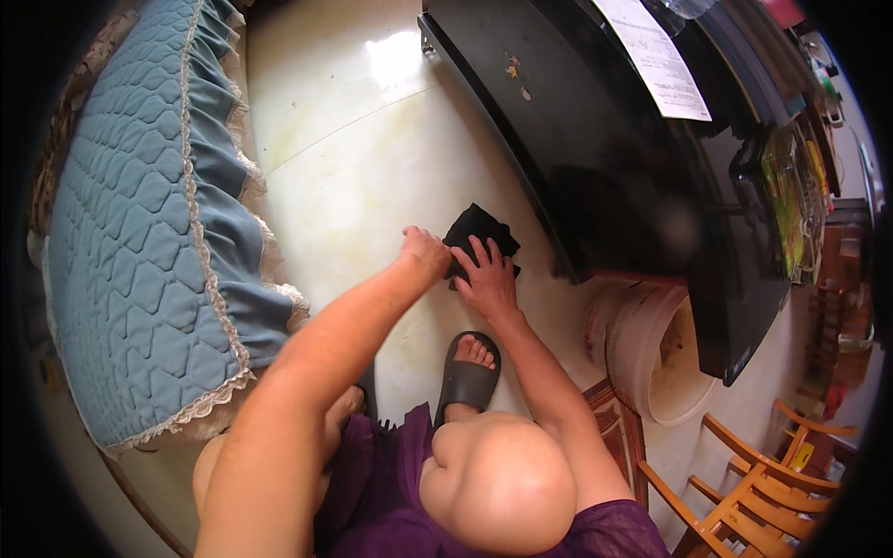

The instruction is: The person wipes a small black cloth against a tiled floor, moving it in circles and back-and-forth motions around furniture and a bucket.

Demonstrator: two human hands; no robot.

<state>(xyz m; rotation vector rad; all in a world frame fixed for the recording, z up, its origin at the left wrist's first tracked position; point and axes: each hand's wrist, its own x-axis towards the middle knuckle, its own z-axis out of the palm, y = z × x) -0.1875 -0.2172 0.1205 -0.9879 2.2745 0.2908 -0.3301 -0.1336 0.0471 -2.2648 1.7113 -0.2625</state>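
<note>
Black cloth (479,226) lies crumpled on the pale floor (349,191), between blue quilted cover (130,242) and black cabinet (586,121); right hand (490,284) over it, fingers spread, left hand (428,254) curled at its left edge. Uneven pressure could skid or bunch the cloth; straying rightward could knock knuckles on the cabinet. Left fingertips hidden, pinch or none: cannot tell; cloth's near part covered.
</note>
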